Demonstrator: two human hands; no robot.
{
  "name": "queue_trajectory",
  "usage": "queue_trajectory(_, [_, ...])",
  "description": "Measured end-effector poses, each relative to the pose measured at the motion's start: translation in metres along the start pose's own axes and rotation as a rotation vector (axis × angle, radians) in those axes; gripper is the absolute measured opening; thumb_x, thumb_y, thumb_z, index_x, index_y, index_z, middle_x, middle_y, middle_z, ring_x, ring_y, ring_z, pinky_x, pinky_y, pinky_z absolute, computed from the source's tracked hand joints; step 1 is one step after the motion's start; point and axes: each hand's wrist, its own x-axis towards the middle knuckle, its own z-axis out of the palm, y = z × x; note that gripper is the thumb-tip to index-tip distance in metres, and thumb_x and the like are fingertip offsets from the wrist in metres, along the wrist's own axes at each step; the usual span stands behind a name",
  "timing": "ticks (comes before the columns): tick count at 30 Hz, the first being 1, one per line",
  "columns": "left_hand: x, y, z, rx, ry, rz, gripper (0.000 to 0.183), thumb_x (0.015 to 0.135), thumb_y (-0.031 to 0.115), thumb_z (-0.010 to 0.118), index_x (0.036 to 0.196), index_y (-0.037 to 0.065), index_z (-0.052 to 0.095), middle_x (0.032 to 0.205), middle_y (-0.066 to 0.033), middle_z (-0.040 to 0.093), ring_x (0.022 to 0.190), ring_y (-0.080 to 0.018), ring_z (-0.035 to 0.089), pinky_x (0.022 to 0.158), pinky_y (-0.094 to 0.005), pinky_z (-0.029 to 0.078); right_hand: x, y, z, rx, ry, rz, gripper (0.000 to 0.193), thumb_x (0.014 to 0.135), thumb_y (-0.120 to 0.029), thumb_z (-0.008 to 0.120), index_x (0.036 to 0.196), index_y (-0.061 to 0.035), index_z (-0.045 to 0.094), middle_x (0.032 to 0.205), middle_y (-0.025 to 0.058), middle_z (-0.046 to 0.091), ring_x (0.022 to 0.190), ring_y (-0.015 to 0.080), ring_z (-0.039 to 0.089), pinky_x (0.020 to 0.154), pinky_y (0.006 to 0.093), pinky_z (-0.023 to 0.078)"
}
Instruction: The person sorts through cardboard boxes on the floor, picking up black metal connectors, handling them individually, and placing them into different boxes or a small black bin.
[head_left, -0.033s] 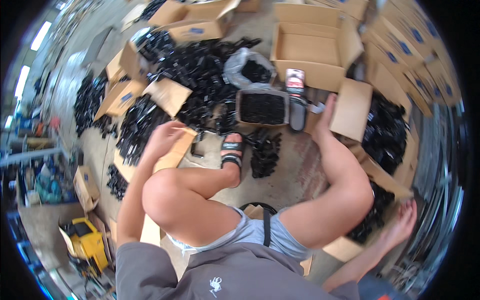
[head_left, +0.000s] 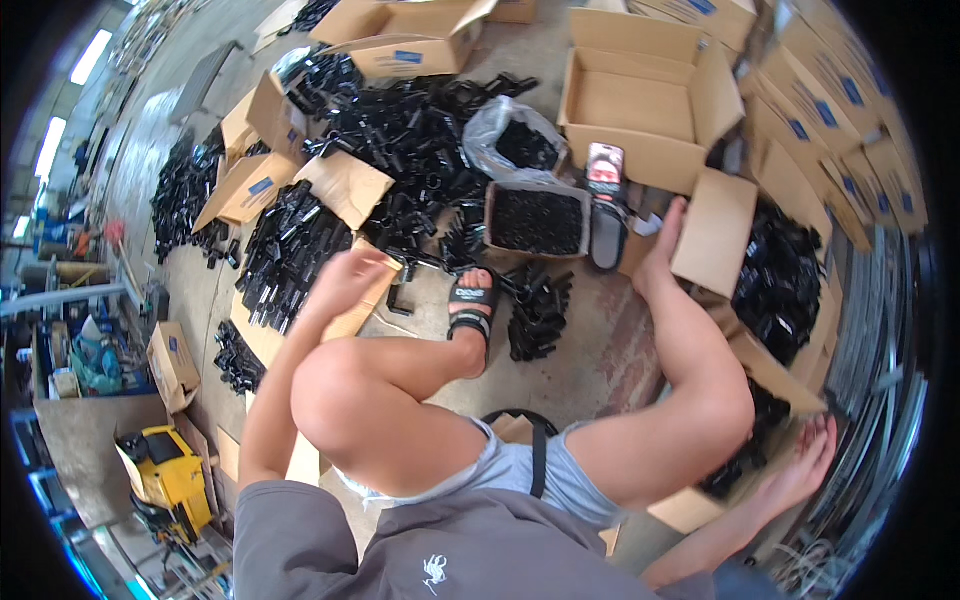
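Observation:
My left hand point(head_left: 348, 284) hovers over a cardboard flap point(head_left: 368, 305), beside a spread of black, glossy small parts point(head_left: 285, 255). Its fingers are bent toward the right and blurred, so whether something is pinched in them is hidden. My right hand point(head_left: 806, 462) is out at the far right with the palm turned up and the fingers apart, holding nothing I can see. It lies by the edge of a cardboard box point(head_left: 775, 372) that has black parts in it. A smaller box point(head_left: 487, 222) filled with black parts stands past my sandalled foot point(head_left: 472, 310).
An open carton point(head_left: 630, 100) stands ahead, near a clear plastic bag point(head_left: 482, 135) of black parts. A phone point(head_left: 605, 165) with a lit screen rests upon a loose sandal point(head_left: 607, 232). Stacked cartons point(head_left: 810, 100) line the right. At lower left sits a yellow machine point(head_left: 172, 480).
The whole view has shifted slightly, so the boxes and parts sit a little farther right. My left hand's fingers have bent a bit more; my right hand stays by the box edge.

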Motion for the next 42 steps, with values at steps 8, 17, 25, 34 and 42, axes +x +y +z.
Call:
queue_trajectory(8, [0.023, -0.105, 0.113, 0.638, -0.052, -0.190, 0.038, 0.088, 0.021, 0.074, 0.121, 0.005, 0.068, 0.105, -0.0106, 0.072, 0.104, -0.0312, 0.069, 0.082, -0.0435, 0.056, -0.166, -0.048, 0.222, 0.077, -0.876, 0.271, 0.021, 0.107, -0.010, 0.057, 0.124, 0.0014, 0.065, 0.109, 0.0090, 0.070, 0.101, 0.0166, 0.066, 0.095, 0.0320, 0.054])
queue_trajectory(17, [0.034, -0.168, 0.119, 0.751, -0.126, 0.214, 0.011, 0.090, 0.014, 0.064, 0.095, 0.008, 0.071, 0.107, -0.0105, 0.066, 0.115, -0.0300, 0.060, 0.093, -0.0400, 0.048, -0.223, 0.027, 0.357, -0.196, -1.227, 0.406, 0.024, 0.103, -0.013, 0.065, 0.120, 0.0032, 0.069, 0.106, 0.0106, 0.076, 0.097, 0.0147, 0.070, 0.088, 0.0303, 0.055])
queue_trajectory(25, [0.045, -0.060, 0.117, -1.438, -0.039, -0.345, 0.037, 0.113, 0.041, 0.045, 0.098, 0.008, 0.053, 0.084, -0.0151, 0.071, 0.111, -0.0284, 0.069, 0.098, -0.0391, 0.048, -0.241, 0.071, 0.429, -0.937, -1.210, 0.047, 0.049, 0.089, -0.038, 0.081, 0.113, 0.0036, 0.067, 0.088, 0.0191, 0.077, 0.088, 0.0356, 0.076, 0.085, 0.0443, 0.058])
queue_trajectory(34, [0.068, -0.033, 0.115, -1.363, -0.263, -0.231, 0.057, 0.105, 0.012, 0.056, 0.157, 0.001, 0.037, 0.138, -0.0106, 0.062, 0.129, -0.0176, 0.058, 0.119, -0.0371, 0.038, -0.269, 0.087, 0.428, -0.940, -1.230, 0.015, 0.091, 0.082, -0.027, 0.087, 0.150, -0.0011, 0.034, 0.099, 0.0257, 0.074, 0.088, 0.0448, 0.074, 0.079, 0.0517, 0.058])
queue_trajectory(42, [0.075, -0.017, 0.114, -1.170, -0.527, -0.141, 0.053, 0.105, 0.016, 0.062, 0.154, 0.005, 0.045, 0.132, -0.0111, 0.067, 0.126, -0.0142, 0.060, 0.109, -0.0322, 0.046, -0.230, 0.114, 0.416, -0.487, -1.322, 0.565, 0.067, 0.084, -0.001, 0.070, 0.145, -0.0037, 0.043, 0.097, 0.0109, 0.070, 0.077, 0.0184, 0.069, 0.071, 0.0324, 0.056])
